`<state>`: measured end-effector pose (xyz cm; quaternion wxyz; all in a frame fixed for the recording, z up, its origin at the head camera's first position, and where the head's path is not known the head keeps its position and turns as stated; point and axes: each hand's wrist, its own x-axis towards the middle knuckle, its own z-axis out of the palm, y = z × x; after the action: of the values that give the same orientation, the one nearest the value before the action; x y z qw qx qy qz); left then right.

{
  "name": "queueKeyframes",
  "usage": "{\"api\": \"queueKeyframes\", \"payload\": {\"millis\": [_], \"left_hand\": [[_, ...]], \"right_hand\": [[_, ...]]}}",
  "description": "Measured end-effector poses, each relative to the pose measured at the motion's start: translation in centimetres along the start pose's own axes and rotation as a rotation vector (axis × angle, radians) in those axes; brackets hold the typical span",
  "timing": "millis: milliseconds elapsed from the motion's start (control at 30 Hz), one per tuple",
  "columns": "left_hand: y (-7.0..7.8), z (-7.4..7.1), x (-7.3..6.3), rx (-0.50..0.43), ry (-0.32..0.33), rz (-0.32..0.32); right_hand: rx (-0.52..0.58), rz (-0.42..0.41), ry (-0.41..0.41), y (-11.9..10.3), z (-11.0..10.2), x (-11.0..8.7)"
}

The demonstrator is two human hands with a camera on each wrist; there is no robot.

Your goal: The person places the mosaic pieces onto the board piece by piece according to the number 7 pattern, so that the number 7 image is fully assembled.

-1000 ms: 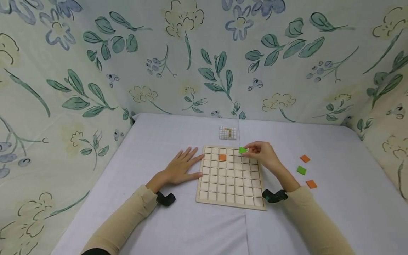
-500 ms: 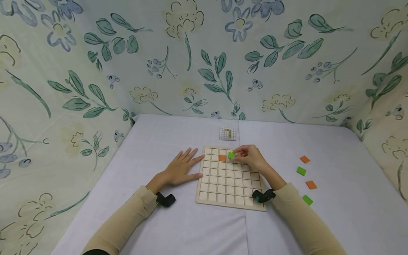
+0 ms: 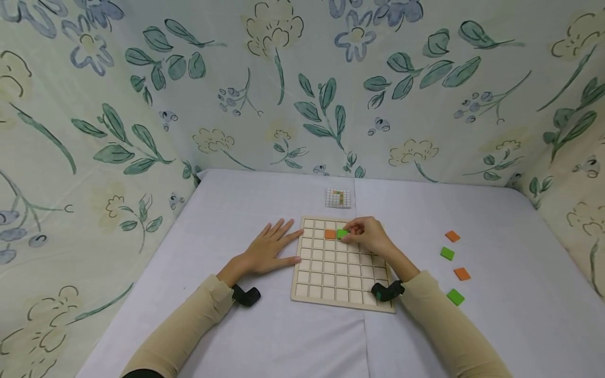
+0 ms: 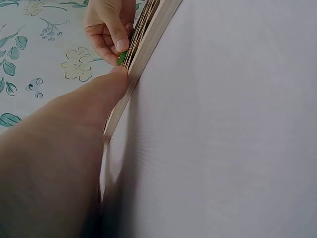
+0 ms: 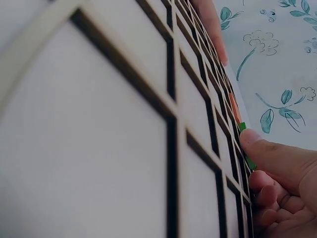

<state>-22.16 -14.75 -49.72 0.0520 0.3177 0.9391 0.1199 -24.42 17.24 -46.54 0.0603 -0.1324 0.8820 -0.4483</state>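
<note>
Near the far edge of the grid board, my right hand is pinching a green tile between thumb and fingers, just beside the orange tile in the second row. I cannot tell whether the green one is sitting fully down in its cell. To do this well, I reckon I should be squaring its edges to the cell walls and pressing it flat without nudging its neighbour. My left hand is lying with fingers spread, forefinger and thumb touching the left rim, probably helping against sliding. My right wrist camera is hiding some near-right cells. Beyond the board a small pattern card is lying; well off right, four loose tiles, two orange, two green, are resting on the white cloth.
</note>
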Motion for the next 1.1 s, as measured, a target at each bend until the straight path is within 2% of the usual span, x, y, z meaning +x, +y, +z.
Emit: {"api": "queueKeyframes", "payload": {"millis": [467,633,900,1100], "left_hand": [[-0.1,0.1,0.2,0.014,-0.004,-0.002],[0.0,0.0,0.1,0.013,-0.010,-0.001],[0.0,-0.1,0.0,0.011,-0.017,0.004],[-0.1,0.1,0.1,0.004,-0.006,0.009]], "right_hand": [[-0.023,-0.024,0.018,0.0,0.2,0.0],[0.011,-0.007,0.002,0.0,0.1,-0.1],[0.105,0.007,0.010,0.3,-1.6,-0.7],[0.098,0.012,0.057,0.3,-3.7,-1.4]]}}
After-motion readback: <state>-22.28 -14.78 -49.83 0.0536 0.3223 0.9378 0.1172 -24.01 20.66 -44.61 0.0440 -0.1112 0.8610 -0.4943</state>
